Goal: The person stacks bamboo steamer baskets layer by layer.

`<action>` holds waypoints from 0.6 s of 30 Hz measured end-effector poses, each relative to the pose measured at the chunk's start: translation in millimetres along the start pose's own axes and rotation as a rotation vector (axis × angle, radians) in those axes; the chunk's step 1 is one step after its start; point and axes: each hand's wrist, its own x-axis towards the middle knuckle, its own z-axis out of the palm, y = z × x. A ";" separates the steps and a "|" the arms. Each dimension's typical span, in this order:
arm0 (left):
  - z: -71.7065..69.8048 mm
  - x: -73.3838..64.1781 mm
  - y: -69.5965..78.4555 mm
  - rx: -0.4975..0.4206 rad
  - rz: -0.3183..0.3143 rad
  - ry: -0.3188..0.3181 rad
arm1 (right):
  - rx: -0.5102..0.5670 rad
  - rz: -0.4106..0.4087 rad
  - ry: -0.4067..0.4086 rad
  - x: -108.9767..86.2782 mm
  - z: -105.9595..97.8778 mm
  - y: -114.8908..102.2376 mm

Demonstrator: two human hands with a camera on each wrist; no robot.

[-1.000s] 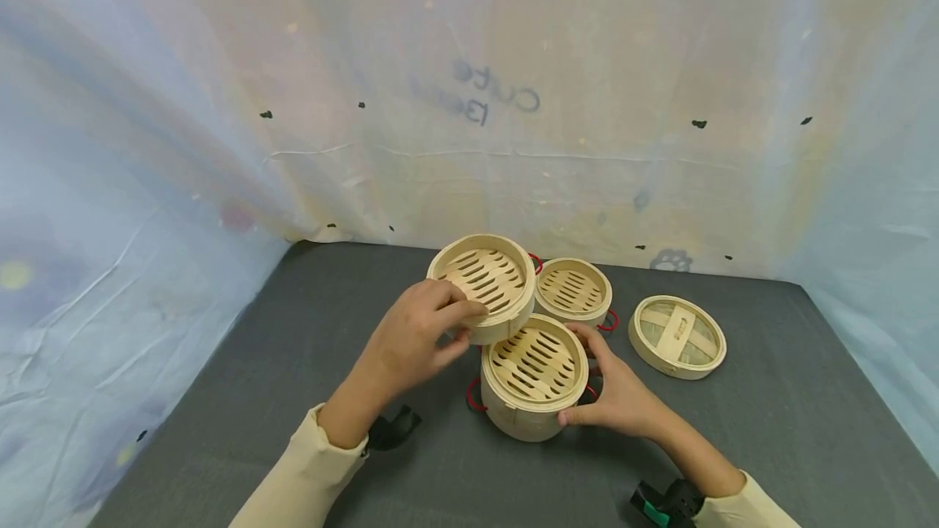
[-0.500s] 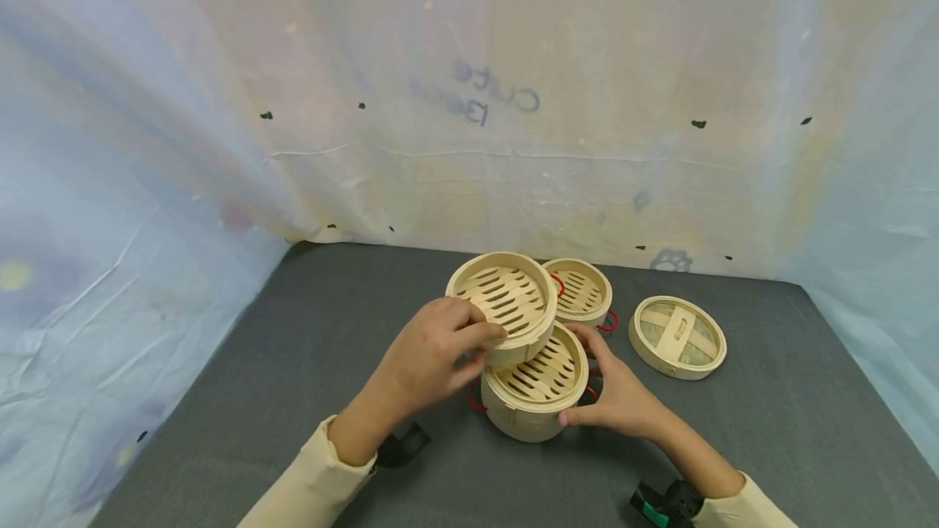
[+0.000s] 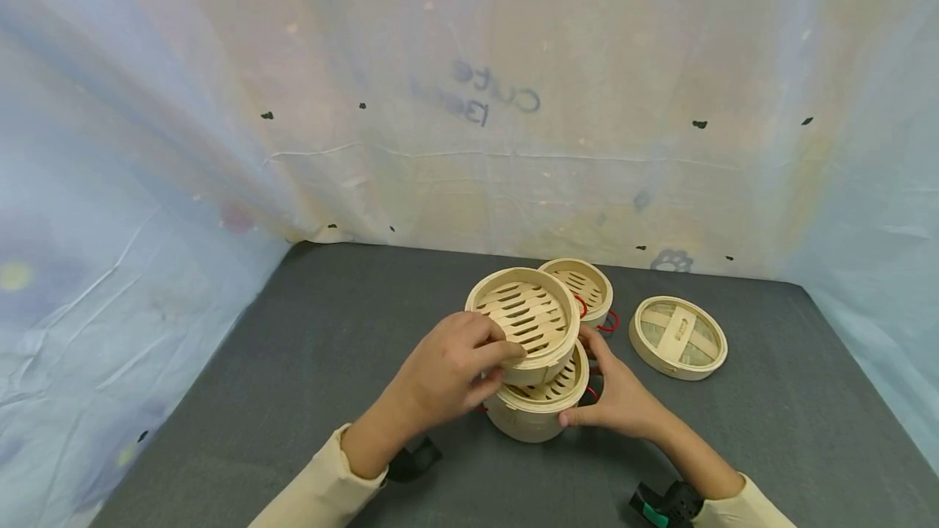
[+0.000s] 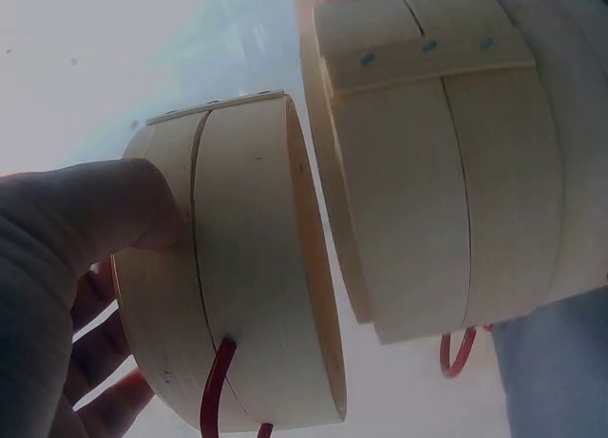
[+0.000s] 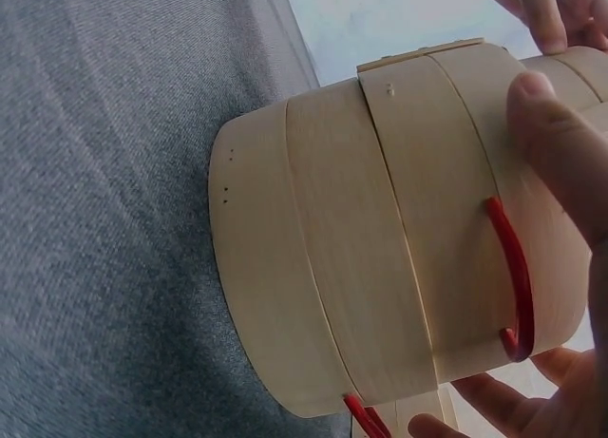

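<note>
pale printed sheeting [image 3: 601, 47] hangs around a dark grey tabletop [image 3: 352, 292]; the left hand [image 3: 456, 361] pinches a slatted tier [image 3: 543, 308] above a stack [image 3: 522, 424] the right hand [image 3: 619, 396] grips with curled fingers [image 3: 597, 349].

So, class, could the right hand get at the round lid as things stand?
Probably yes, once freed: the right hand grips the lower steamer, but nothing visible stands between hand and lid.

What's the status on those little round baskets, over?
Left hand gripping upper basket, tilted, just above lower stack. Right hand holding lower stack's side. Lid on table, off to the right. Nothing seen between basket and stack, over.
</note>
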 end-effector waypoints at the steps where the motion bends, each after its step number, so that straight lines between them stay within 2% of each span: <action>1: 0.7 0.2 0.7 0.000 0.005 0.001 | 0.001 -0.001 0.002 -0.1 0.0 -0.1; 18: 5.9 2.1 12.8 0.003 0.022 -0.016 | -0.030 0.032 0.018 -2.8 0.0 1.8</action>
